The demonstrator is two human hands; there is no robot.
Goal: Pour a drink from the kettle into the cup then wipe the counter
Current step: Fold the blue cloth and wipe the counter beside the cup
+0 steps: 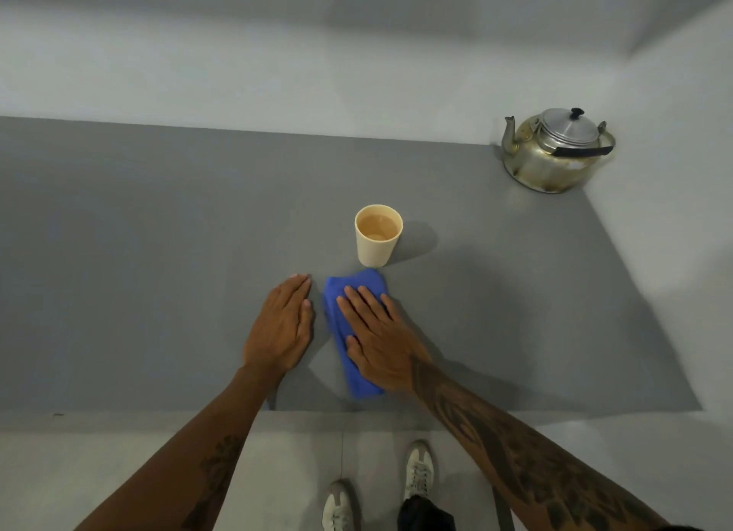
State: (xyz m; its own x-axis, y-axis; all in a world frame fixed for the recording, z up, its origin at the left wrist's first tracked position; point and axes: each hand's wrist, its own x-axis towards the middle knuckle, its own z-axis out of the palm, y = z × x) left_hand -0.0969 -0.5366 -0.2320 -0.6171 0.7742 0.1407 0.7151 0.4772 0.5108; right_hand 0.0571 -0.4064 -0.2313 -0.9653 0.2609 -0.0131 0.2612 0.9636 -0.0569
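A cream cup (pixel 378 245) stands upright mid-counter with a light brown drink inside. Just in front of it lies a folded blue cloth (pixel 343 316). My right hand (pixel 377 338) presses flat on the cloth, fingers spread over its top. My left hand (pixel 282 324) rests palm down on the bare grey counter (pixel 139 272), just left of the cloth, fingers together and holding nothing. A worn metal kettle (pixel 555 153) with a black handle and lid knob sits in the far right corner, spout pointing left.
White walls close the counter at the back and on the right. The counter's front edge runs just below my wrists. Beneath it are a pale floor and my two white shoes (pixel 418 471).
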